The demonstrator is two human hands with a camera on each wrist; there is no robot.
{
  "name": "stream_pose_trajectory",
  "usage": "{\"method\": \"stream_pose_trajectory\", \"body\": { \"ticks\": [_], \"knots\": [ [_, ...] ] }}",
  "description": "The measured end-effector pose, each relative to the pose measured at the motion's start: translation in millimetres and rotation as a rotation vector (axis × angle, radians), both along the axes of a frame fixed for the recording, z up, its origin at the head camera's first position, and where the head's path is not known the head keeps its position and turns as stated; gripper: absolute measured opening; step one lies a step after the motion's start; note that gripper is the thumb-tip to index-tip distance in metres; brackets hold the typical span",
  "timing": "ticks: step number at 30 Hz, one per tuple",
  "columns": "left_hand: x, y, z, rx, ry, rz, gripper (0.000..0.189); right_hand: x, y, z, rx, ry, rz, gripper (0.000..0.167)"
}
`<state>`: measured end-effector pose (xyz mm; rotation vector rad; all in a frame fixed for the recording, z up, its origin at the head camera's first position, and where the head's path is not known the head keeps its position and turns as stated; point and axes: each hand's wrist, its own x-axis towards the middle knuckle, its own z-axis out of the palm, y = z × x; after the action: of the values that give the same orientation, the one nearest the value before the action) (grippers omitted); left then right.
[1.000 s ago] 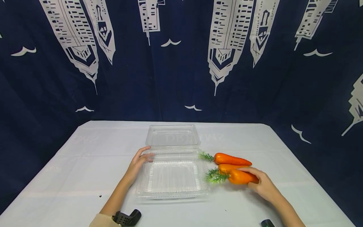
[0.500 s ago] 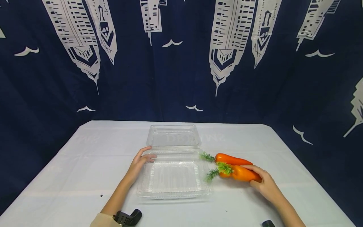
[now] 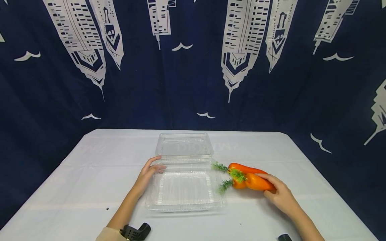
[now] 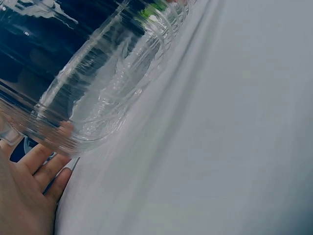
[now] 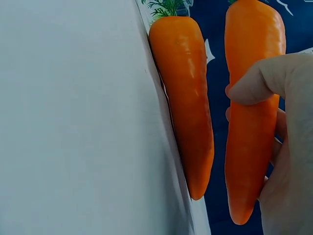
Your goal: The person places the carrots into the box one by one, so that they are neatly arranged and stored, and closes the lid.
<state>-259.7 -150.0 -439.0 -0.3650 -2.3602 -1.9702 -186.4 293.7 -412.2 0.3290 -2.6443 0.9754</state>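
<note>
My right hand (image 3: 281,195) grips an orange carrot (image 3: 256,182) by its narrow end. In the right wrist view the thumb lies across this carrot (image 5: 254,127), with fingertips behind it. Its leafy top overlaps a second carrot (image 3: 239,184) lying beneath it in the head view. A redder carrot (image 3: 244,168) lies just behind. My left hand (image 3: 146,174) holds the back left edge of a clear plastic clamshell container (image 3: 184,187). In the left wrist view this hand's fingers (image 4: 46,169) reach under the container's rim (image 4: 112,117), partly seen through the plastic.
The container's lid (image 3: 184,144) lies folded back flat behind its base. A white cloth covers the table (image 3: 90,187), and a dark blue patterned curtain (image 3: 181,83) hangs at the back. A black wrist device (image 3: 135,231) sits on the left forearm.
My right hand has lifted the carrot and shifted it slightly backward; its leaves turned from pointing down toward the front to lying over the second carrot. The left hand stays in place.
</note>
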Motion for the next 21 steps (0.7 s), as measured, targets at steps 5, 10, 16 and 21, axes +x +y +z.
{"method": "stream_pose_trajectory", "body": {
  "ticks": [5,10,16,21],
  "knots": [
    [0.9,-0.2,0.6,0.002,0.012,-0.013,0.043,1.1,-4.9,3.3,0.035,0.020,0.006,0.051],
    [0.8,-0.4,0.6,0.001,0.016,-0.019,0.044,2.5,-9.6,4.6,0.085,0.057,0.004,0.052],
    [0.5,-0.2,0.6,-0.004,0.015,-0.010,0.043,3.2,-13.9,2.3,0.129,0.128,0.017,0.055],
    [0.2,-0.6,0.1,-0.006,0.016,-0.014,0.044,3.9,-18.1,2.0,0.150,0.170,0.023,0.057]
  ]
}}
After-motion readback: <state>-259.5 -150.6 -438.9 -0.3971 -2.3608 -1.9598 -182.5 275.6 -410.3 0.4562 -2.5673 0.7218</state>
